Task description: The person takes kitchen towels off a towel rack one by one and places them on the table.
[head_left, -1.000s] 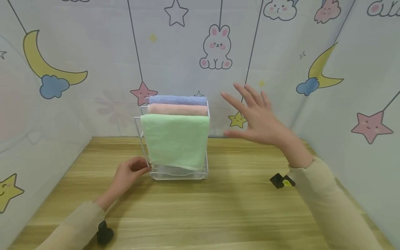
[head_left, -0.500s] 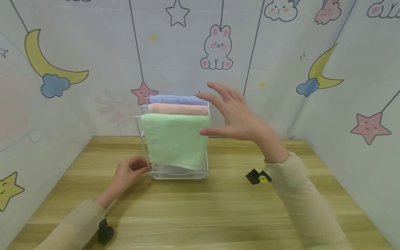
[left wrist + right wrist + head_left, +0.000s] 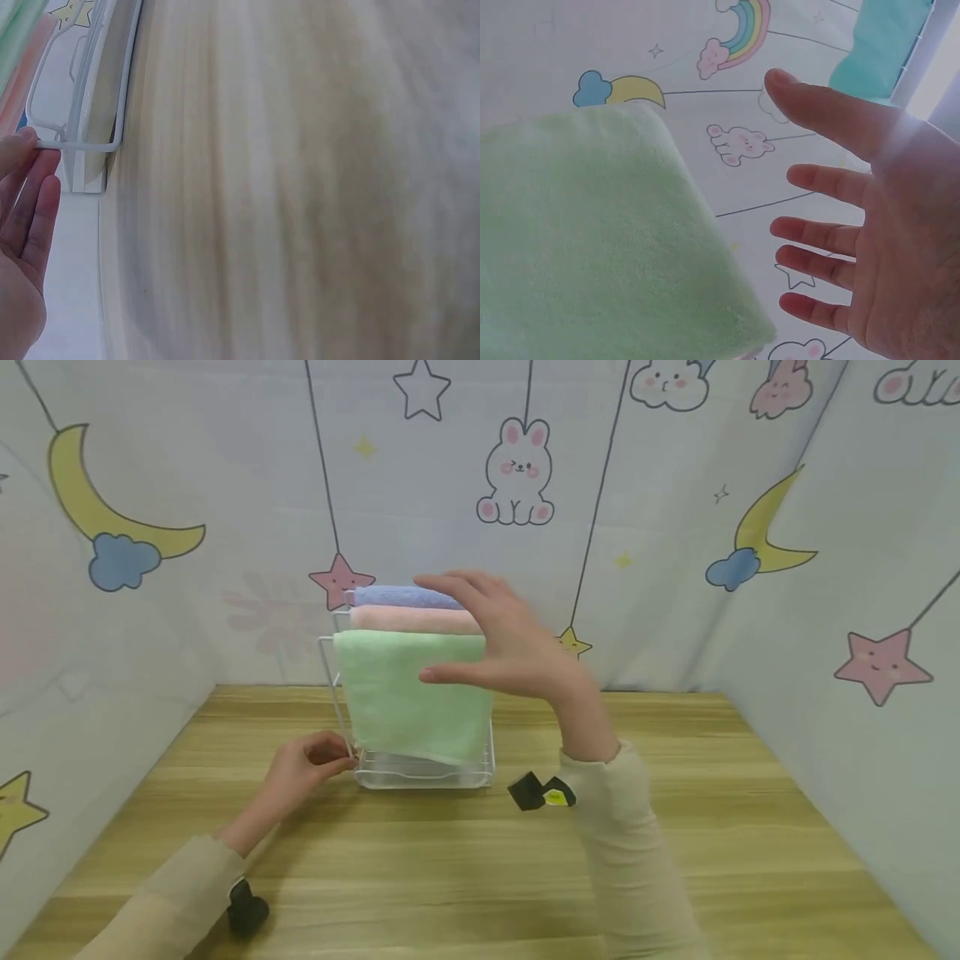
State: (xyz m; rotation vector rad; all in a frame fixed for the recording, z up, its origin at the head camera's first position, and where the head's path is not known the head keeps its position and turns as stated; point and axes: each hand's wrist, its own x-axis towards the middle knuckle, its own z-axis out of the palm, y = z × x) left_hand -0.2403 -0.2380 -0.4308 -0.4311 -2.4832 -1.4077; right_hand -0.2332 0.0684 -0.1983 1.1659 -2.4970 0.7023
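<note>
A white wire rack point(image 3: 423, 785) stands on the table with three towels hung over its bars. The green towel point(image 3: 390, 702) is in front, the pink towel point(image 3: 405, 619) behind it and the blue towel point(image 3: 390, 597) at the back. My left hand point(image 3: 296, 772) pinches the rack's lower left wire point(image 3: 82, 147) between thumb and fingers. At the towels' upper right, my right hand point(image 3: 517, 639) is raised with fingers spread and thumb apart, holding nothing. It hides the towels' right ends in the head view. In the right wrist view a gap separates it from the green towel point(image 3: 592, 240).
The rack has a clear tray at its base. Behind the wood-grain table point(image 3: 420, 877) hangs a white backdrop point(image 3: 660, 635) printed with moons, stars and a rabbit. A black device point(image 3: 540, 792) sits at the right wrist, another black device point(image 3: 246, 908) at the left.
My right hand has moved left, from beside the rack to the towels' upper right part, its fingers still spread. The left hand keeps its hold and the rack has not moved.
</note>
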